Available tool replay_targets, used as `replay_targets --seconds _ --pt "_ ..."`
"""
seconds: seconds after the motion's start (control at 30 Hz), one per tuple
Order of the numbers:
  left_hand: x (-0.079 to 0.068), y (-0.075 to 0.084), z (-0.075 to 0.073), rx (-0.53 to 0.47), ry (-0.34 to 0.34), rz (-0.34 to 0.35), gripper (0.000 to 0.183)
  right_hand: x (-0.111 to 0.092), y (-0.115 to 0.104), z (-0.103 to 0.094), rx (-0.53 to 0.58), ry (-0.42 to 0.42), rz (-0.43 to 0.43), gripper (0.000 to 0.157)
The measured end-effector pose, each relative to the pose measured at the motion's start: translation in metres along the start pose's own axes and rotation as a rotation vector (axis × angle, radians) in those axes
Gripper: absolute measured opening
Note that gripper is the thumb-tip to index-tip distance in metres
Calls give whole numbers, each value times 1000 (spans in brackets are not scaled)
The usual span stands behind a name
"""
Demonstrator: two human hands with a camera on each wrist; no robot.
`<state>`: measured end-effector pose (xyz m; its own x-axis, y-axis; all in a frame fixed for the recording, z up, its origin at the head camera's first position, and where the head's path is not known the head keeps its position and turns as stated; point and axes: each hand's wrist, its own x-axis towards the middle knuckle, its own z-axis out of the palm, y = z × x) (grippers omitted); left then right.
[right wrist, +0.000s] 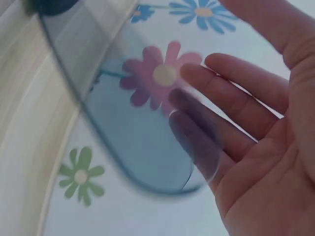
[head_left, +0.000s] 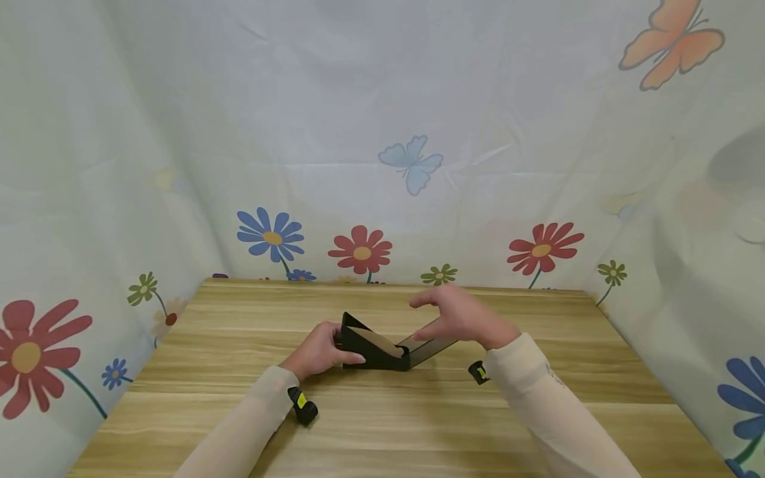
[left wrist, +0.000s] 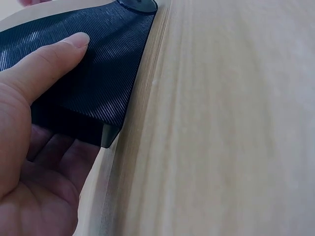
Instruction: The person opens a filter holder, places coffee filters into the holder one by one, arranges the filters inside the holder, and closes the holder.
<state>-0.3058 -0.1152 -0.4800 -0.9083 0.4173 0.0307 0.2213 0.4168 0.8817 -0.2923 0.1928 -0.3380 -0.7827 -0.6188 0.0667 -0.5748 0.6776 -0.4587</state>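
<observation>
My left hand (head_left: 321, 350) grips the end of a black case (head_left: 375, 356) with a finely ribbed side. In the left wrist view, the thumb lies along that ribbed side (left wrist: 106, 64) and the other fingers are underneath. From a round joint at its right end, a see-through smoky panel (head_left: 431, 350) slants up to the right. My right hand (head_left: 465, 315) is around the panel's far end, thumb and fingers spread apart. In the right wrist view, two fingertips show through the rounded end of the panel (right wrist: 142, 162); whether they touch it I cannot tell.
The wood-grain table (head_left: 370, 425) carries the work. A pale curtain (head_left: 335, 99) with printed flowers and butterflies hangs behind it and on both sides. Black wrist devices (head_left: 305, 408) with yellow marks sit at both cuffs.
</observation>
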Motion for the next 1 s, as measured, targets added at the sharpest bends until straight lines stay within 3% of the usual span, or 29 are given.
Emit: replay_targets --seconds 0.2,0.3,0.5,0.63,0.77,1.0 --pt "0 0 0 -7 -3 -4 39 -16 29 -1 57 58 -20 63" --pt "1 0 0 -2 0 -5 40 -25 47 1 150 92 -29 67" --pt "1 -2 -1 4 -1 -7 40 -43 79 9 467 164 -37 59" --pt "1 -2 -1 14 1 -7 40 -50 92 12 653 165 -18 53" --pt "1 -1 -2 17 -4 -8 41 -53 100 17 723 168 26 50" --pt "0 2 -2 6 -20 -17 43 -55 107 26 738 199 39 44"
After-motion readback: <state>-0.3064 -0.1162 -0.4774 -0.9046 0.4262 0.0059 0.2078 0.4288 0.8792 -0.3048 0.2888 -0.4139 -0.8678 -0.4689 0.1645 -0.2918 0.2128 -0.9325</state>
